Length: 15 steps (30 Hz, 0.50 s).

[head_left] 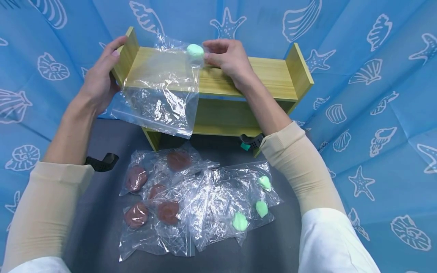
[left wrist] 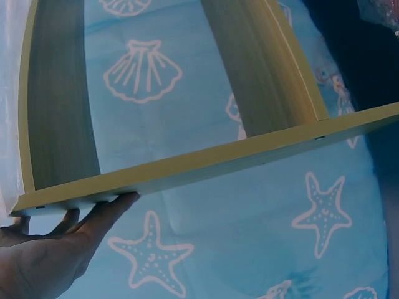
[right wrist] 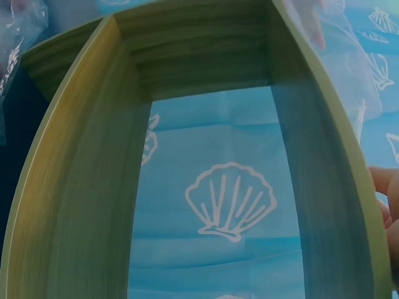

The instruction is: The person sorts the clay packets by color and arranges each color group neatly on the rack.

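Note:
A clear zip bag (head_left: 160,102) with a pale green lump (head_left: 195,51) in one corner lies over the top of a small wooden shelf (head_left: 269,72). Its zip edge hangs past the front. My right hand (head_left: 230,60) pinches the bag's corner beside the lump, thumb and fingers close to it. In the right wrist view, only some fingers (right wrist: 389,193) show, past the top board. Against the outer face of the left side panel (left wrist: 187,165) rests my left hand (head_left: 100,77), fingers extended. In the left wrist view, that hand (left wrist: 53,255) touches the panel's outside.
Clear bags with reddish-brown lumps (head_left: 168,212) lie on the dark table (head_left: 102,212) in front of the shelf. To their right are bags with pale green lumps (head_left: 240,221). A blue curtain (head_left: 368,151) with white shell prints surrounds the shelf.

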Available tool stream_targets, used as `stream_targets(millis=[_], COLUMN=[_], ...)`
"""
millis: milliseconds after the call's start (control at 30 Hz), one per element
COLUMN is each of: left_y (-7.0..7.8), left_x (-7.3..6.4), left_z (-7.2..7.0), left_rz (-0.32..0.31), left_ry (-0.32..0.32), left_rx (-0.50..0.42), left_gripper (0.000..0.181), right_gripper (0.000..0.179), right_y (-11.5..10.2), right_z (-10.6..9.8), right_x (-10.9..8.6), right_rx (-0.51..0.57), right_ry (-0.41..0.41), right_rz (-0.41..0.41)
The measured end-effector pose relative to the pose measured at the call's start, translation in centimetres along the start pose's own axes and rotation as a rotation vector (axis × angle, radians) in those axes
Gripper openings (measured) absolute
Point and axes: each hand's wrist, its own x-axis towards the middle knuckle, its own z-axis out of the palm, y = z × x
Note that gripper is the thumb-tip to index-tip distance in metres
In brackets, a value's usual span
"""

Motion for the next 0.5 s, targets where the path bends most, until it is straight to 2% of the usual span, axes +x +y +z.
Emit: stream_targets(millis=[167,500], left_y=[0.0,-0.2], left_x=[0.1,0.2], left_z=[0.0,-0.1], left_rz=[0.004,0.038], left_ry=[-0.004,-0.004], left_rx=[0.004,-0.012], left_gripper=[0.045,0.045], right_gripper=[0.035,0.037], right_y=[0.2,0.5], right_z=[-0.4,-1.7], right_x=[-0.1,-1.0], right_rx=[-0.138,-0.125], right_ry=[0.032,0.074], right_rz=[-0.034,-0.08])
